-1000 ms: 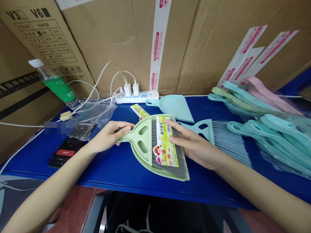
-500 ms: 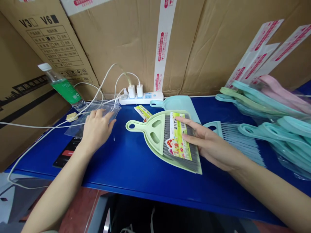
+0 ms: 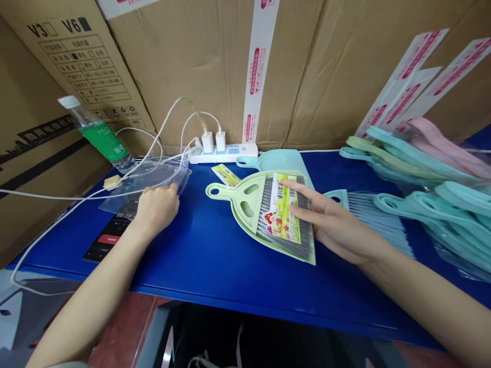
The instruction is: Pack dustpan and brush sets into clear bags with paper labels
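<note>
My right hand (image 3: 330, 220) grips a light green dustpan (image 3: 245, 204) with a grey-bristled brush (image 3: 264, 225) nested in it. Thumb and fingers pinch its right side, partly over a yellow-and-white printed label (image 3: 284, 209). The set's handle points left, above the blue table. My left hand (image 3: 158, 208) is closed, fingers curled down beside the near edge of a clear plastic bag (image 3: 153, 174); whatever its fingertips hold, if anything, is hidden. Behind the set lie a light blue dustpan (image 3: 282, 159) and a loose yellow label (image 3: 226, 175).
A light blue brush (image 3: 379, 220) lies to the right, beside bagged brush sets (image 3: 441, 214). A phone (image 3: 105, 240), white cables, a tilted water bottle (image 3: 102, 138) and a power strip (image 3: 238, 152) occupy the left and back. Cardboard boxes (image 3: 215, 61) wall the rear.
My left hand has drawn back toward me from over the plastic bag, and its spread fingers have curled in. The green dustpan and brush have shifted slightly right and up in my right hand.
</note>
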Motion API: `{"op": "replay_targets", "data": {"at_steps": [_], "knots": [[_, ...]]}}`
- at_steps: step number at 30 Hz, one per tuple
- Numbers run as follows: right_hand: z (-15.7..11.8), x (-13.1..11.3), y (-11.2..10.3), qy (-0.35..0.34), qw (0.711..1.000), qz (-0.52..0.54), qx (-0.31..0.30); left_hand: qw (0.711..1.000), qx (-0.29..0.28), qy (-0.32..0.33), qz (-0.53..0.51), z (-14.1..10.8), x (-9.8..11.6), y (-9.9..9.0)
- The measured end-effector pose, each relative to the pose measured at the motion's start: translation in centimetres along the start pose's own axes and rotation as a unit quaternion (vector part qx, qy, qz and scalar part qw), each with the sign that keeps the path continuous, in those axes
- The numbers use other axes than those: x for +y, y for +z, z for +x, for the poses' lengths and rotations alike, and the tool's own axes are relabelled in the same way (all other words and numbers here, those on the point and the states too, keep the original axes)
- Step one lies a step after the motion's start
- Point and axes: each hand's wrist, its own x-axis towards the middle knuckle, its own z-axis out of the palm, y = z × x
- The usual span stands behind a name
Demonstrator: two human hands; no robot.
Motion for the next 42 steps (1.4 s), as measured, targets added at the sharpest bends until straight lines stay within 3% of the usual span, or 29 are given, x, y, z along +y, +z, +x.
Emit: {"op": "replay_targets", "data": {"at_steps": [8, 16, 26, 38, 42], "knots": [[0.3, 0.1, -0.2, -0.012, 1.000, -0.007, -0.006, 1.000, 0.019, -0.018, 0.003, 0.2, -0.1, 0.2], [0.2, 0.1, -0.6, -0.029, 0.999, -0.030, -0.011, 1.000, -0.010, -0.013, -0.002, 0.2, -0.4, 0.3], [-0.1, -0.8, -0.6, -0.028, 0.999, -0.018, 0.024, 1.000, 0.024, -0.004, 0.007, -0.1, -0.5, 0.2], [-1.0, -2.2, -0.2, -0.028, 0.993, 0.021, 0.109, 0.999, 0.018, 0.004, -0.027, -0.6, 0.1, -0.2], [-1.2, -2.5, -0.2, -0.030, 0.993, 0.038, 0.110, 0.999, 0.015, 0.005, -0.040, -0.7, 0.2, 0.0]]}}
